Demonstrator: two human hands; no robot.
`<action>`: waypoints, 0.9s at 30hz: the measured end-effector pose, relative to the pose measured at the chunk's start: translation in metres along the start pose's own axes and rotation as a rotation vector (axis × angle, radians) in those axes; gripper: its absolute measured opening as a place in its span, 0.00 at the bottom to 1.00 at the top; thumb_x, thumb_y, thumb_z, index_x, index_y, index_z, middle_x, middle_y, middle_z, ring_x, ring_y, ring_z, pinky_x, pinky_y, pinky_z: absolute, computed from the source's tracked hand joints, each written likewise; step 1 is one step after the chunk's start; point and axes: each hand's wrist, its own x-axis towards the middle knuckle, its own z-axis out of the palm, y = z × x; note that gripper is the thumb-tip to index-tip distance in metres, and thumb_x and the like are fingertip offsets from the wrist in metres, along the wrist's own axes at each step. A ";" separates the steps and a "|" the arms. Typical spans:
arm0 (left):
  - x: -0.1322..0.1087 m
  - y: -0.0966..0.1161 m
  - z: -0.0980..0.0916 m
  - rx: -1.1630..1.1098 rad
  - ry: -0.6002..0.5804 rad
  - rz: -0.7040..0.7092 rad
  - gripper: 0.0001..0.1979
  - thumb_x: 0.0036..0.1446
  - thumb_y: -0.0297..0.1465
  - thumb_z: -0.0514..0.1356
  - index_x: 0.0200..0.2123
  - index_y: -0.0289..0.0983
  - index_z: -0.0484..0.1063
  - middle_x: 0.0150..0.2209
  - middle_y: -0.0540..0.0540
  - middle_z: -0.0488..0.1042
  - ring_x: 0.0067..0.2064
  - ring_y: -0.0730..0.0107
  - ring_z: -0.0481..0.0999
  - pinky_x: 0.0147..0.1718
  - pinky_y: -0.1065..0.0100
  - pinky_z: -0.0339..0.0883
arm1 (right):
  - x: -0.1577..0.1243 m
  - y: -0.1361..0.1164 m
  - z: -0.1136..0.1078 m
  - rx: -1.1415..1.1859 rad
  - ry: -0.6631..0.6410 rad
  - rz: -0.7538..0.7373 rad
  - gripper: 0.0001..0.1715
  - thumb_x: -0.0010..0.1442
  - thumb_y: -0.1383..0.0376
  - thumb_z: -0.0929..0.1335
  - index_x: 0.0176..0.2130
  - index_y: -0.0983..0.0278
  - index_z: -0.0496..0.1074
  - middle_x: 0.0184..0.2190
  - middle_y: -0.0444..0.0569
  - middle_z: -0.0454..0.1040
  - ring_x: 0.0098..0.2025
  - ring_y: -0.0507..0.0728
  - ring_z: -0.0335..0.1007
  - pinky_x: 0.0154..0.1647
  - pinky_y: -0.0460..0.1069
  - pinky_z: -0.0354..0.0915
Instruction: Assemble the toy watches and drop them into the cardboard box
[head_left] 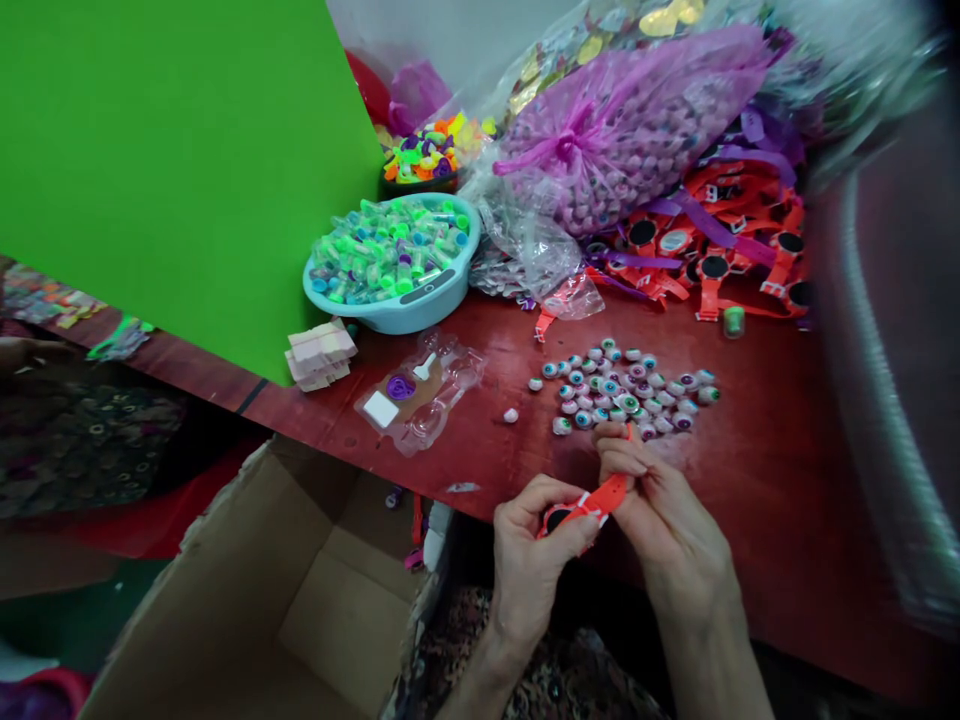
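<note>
An orange plastic toy watch (577,510) is held just over the front edge of the red worktop (757,560), its black dial turned toward the left hand (525,570). Its strap is pinched by the right hand (664,510), and both grips are pressed together on the watch. A loose pile of candy eyeballs (619,395) is spread just beyond the hands. Further back, a blue bowl (442,298) of green capsules (390,250), a purple net bag (622,130) and a heap of orange watches (712,240) are laid out. A dark label (427,287) on the bowl is too small to be read. An open cardboard box (345,610) is placed below the worktop's edge, to the left
</note>
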 end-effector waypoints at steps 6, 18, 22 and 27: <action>0.000 -0.003 0.002 -0.095 -0.005 -0.026 0.07 0.48 0.30 0.67 0.27 0.33 0.73 0.23 0.53 0.67 0.25 0.78 0.63 0.26 0.74 0.57 | -0.007 -0.002 0.016 0.199 0.138 0.056 0.12 0.63 0.74 0.59 0.28 0.66 0.65 0.26 0.40 0.56 0.17 0.42 0.47 0.16 0.33 0.57; 0.008 -0.007 0.000 -0.051 0.027 -0.010 0.10 0.49 0.33 0.65 0.25 0.33 0.70 0.21 0.53 0.65 0.24 0.79 0.60 0.24 0.76 0.55 | -0.024 0.029 0.029 -0.107 0.100 -0.266 0.09 0.58 0.63 0.67 0.28 0.64 0.68 0.24 0.40 0.62 0.18 0.44 0.50 0.17 0.38 0.57; 0.004 0.008 -0.018 -0.022 0.160 0.008 0.11 0.47 0.34 0.67 0.25 0.33 0.71 0.22 0.53 0.68 0.24 0.79 0.64 0.25 0.77 0.58 | -0.027 0.039 0.035 -0.255 -0.015 -0.278 0.14 0.60 0.56 0.66 0.29 0.63 0.70 0.25 0.42 0.68 0.21 0.47 0.60 0.23 0.43 0.64; -0.019 0.039 -0.091 -0.107 0.622 0.007 0.17 0.30 0.32 0.74 0.25 0.35 0.73 0.23 0.52 0.74 0.23 0.75 0.70 0.22 0.77 0.66 | 0.023 -0.009 0.015 -0.665 0.114 -0.499 0.13 0.57 0.57 0.68 0.38 0.63 0.73 0.37 0.48 0.74 0.38 0.52 0.69 0.40 0.48 0.67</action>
